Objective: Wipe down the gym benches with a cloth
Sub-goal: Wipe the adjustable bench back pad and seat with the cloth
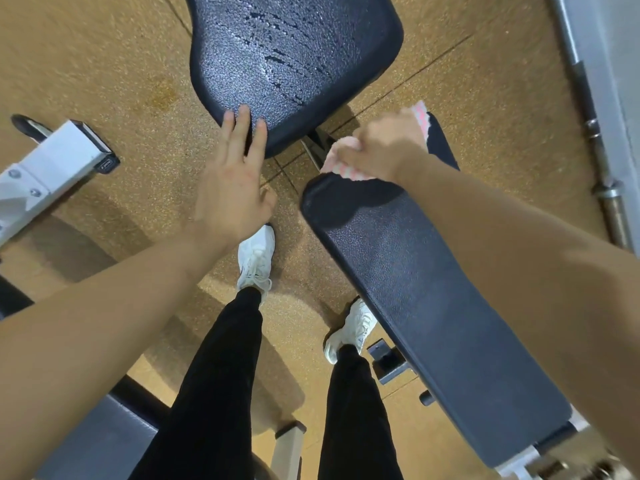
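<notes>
Currently, the left hand (232,188) sits at centre frame with its fingers straight and slightly spread. Its fingertips (242,114) rest on the near edge of the dark blue seat pad (294,81), which fills the upper centre of the frame. Wet streaks (287,46) run across the upper part of that pad's textured surface.

The right hand (381,147), right of centre, has its fingers curled round a bunched pink-and-white cloth (341,159). The cloth shows on both sides of the hand and lies at the upper end of the long dark blue back pad (433,306). This pad runs diagonally from centre frame to the lower right corner.

Between the two pads, part of the bench's metal support (317,143) is visible.

A white steel frame member (52,164) enters from the left edge. A barbell (588,109) lies along the upper right edge. Black trousers (221,375) and two white sneakers (256,258) occupy the lower centre, standing on tan speckled flooring (86,64).
</notes>
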The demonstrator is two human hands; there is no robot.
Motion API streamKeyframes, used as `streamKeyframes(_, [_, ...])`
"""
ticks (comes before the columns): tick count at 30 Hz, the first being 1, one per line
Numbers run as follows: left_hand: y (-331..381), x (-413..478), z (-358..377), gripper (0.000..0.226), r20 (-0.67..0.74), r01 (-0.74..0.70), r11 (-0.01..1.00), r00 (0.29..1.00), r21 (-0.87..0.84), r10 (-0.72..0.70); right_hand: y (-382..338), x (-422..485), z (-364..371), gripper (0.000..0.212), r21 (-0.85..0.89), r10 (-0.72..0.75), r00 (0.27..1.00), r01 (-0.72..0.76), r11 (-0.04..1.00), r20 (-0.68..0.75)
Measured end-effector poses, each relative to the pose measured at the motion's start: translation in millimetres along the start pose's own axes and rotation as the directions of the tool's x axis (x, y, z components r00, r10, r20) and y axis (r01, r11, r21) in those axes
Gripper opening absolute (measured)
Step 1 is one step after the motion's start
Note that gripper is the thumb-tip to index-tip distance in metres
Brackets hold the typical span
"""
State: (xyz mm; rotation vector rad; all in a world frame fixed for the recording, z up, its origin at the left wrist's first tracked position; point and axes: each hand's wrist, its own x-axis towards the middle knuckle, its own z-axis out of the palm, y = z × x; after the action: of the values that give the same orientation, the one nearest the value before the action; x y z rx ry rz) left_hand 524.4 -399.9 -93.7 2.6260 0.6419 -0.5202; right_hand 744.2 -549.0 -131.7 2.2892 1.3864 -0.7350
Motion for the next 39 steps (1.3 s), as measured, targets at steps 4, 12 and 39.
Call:
streamKeyframes(4, [24.7,-9.7,7.0,0.082,-0.019,-0.046,0.998,0.999,0.040,0.047,22.5,1.3,10.5,0.063,0.003,0.113,0.991,-0.113,0.994,-0.078])
streamKeyframes(12, [87.2,-19.4,35.7,0.079,0.088,-0.086,0.995,0.992,-0.056,0.091,67.0,-38.5,36.8,0.076,0.662,0.340,0.940,-0.231,0.713,-0.038])
streamKeyframes(39, [212.2,-134.6,102.5,0.081,0.109,0.021,0.987,0.993,0.162,-0.040,104.1,-234.6,194.4,0.081,0.747,0.454,0.887,-0.359,0.559,0.087])
